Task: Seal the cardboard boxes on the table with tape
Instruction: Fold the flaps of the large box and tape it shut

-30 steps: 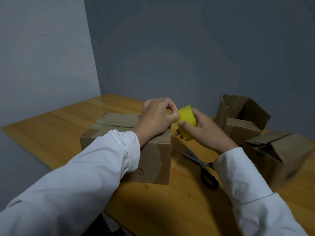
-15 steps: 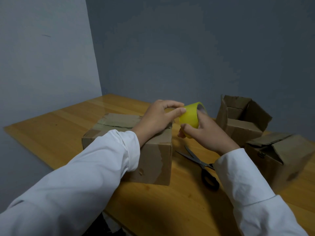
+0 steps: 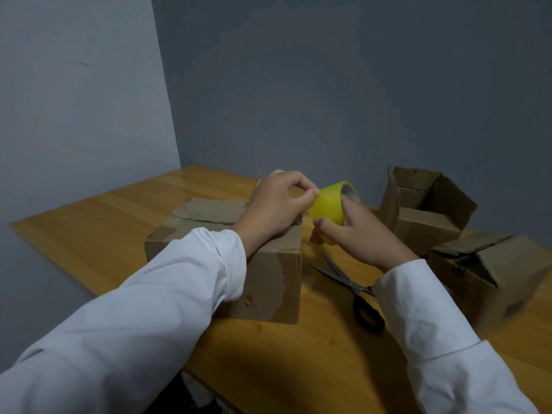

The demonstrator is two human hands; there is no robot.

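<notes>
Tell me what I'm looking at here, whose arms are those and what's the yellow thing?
The arms belong to a person wearing a small camera on the head, so you see what that person sees, looking down at their own hands. There is no robot. On the wooden table stand three cardboard boxes: a closed box in front, an open box behind on the right, and a half-shut box beside it. Scissors lie on the table between the boxes. The yellow thing is a tape roll. The right hand holds it, and the left hand pinches at its edge, probably to find the tape's end.
</notes>
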